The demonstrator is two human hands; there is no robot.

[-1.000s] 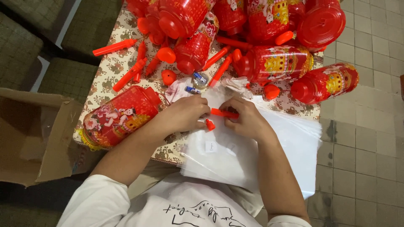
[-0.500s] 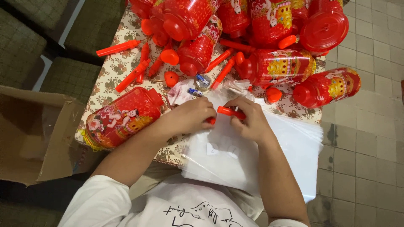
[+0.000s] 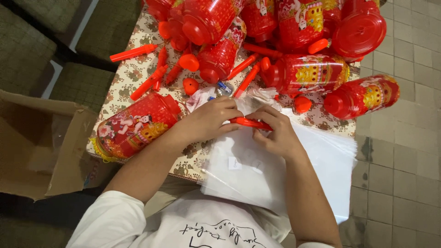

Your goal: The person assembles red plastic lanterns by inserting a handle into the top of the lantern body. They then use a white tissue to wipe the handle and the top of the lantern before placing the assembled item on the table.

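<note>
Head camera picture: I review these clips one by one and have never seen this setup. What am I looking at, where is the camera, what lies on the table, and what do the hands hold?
There is no machine here. A person wears a camera on the head, so the view looks straight down over their white shirt and two bare arms. The left hand and right hand meet over a stack of clear plastic bags and together hold a slim red stick-shaped handle. The flowered tablecloth carries many red plastic lanterns: one lies beside the left arm, the others are piled at the far edge. More red handles and small red caps are scattered among them. An open cardboard box stands on the floor to the left.
</note>
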